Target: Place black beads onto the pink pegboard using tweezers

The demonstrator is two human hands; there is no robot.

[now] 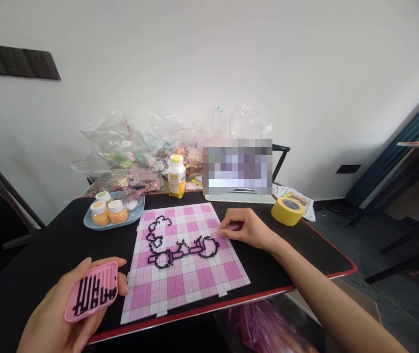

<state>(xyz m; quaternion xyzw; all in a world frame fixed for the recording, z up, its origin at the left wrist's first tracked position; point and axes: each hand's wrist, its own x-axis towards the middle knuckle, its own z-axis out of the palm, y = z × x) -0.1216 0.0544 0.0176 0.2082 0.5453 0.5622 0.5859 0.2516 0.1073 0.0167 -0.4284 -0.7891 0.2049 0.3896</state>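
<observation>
Cupped in my left hand [62, 299] is a small pink ridged tray [95, 287], with black beads lined up in its grooves. My right hand [248, 228] pinches pink tweezers [234, 227], whose tip points at the right part of a bead outline. That outline [163, 259], made of black beads, runs across a pink-and-white checked pegboard [180, 299] lying flat on the table. Whether the tweezers carry a bead is too small to tell. The left hand hovers beside the board's near left corner.
A blue plate [93, 226] with several lidded bead jars [117, 212] stands at the left. Behind the board are a yellow-white bottle [176, 176], a blurred-out screen [238, 166] and plastic bags [117, 142]. Yellow tape [288, 211] sits right, by printed sheets [301, 198]. The black table [268, 267] has red edging.
</observation>
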